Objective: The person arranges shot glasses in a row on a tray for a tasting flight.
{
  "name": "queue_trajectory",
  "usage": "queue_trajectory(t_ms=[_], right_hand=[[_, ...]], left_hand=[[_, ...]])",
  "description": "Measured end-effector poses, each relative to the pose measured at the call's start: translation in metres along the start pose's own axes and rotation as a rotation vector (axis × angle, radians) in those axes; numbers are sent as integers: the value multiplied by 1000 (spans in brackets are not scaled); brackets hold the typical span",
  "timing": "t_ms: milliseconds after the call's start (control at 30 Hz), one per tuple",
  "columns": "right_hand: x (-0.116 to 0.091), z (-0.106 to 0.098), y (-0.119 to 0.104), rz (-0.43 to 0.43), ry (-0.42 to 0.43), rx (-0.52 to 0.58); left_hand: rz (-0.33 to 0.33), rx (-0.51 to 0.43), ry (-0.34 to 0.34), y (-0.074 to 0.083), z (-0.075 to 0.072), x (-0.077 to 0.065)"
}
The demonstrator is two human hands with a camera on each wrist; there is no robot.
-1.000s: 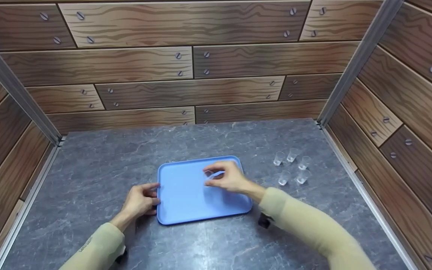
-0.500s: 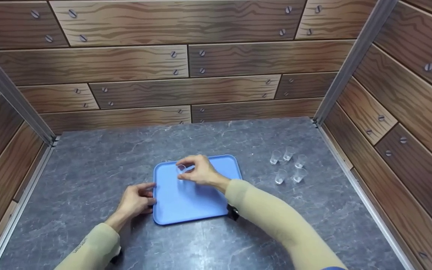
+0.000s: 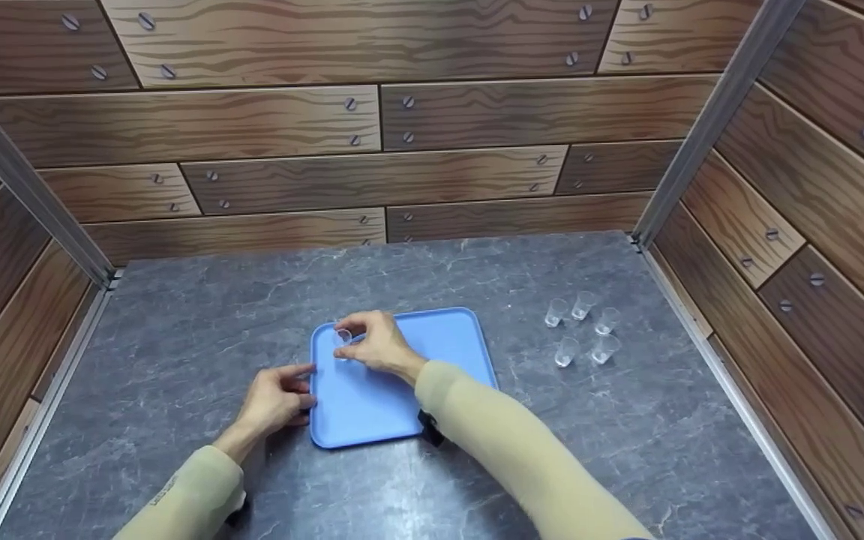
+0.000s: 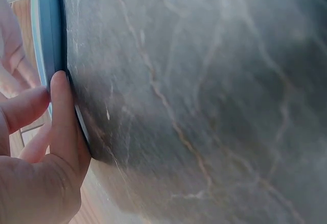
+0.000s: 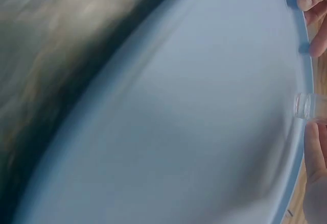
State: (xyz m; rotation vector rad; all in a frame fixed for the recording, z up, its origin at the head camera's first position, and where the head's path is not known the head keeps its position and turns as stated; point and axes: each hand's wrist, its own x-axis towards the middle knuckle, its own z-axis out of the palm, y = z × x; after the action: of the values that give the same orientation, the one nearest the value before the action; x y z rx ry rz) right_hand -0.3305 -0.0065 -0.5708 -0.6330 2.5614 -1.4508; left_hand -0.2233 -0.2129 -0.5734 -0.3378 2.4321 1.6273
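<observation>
The right hand (image 3: 378,343) pinches a clear cup (image 3: 343,339) at the far-left corner of a blue tray (image 3: 372,409), while the left hand (image 3: 271,397), fingers extended, touches the tray's left rim. Beneath lies a grey, marble-veined worktop (image 3: 372,495), five more clear cups (image 3: 566,352) standing right of the tray, within plank-patterned walls (image 3: 289,120). Since a second ago, the right hand and its cup have moved leftward across the tray.
</observation>
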Motion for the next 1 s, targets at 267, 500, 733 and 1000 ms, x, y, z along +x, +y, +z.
queue_trajectory(t_ms=[267, 500, 733, 1000], right_hand=[[2, 12, -4, 39, 43, 8], [1, 13, -2, 5, 35, -17], [-4, 1, 3, -29, -13, -14], [-14, -36, 5, -78, -104, -68]], left_hand=[[-1, 10, 8, 1, 1, 1], [12, 8, 10, 0, 1, 0], [5, 24, 18, 0, 1, 0], [28, 33, 19, -1, 1, -1]])
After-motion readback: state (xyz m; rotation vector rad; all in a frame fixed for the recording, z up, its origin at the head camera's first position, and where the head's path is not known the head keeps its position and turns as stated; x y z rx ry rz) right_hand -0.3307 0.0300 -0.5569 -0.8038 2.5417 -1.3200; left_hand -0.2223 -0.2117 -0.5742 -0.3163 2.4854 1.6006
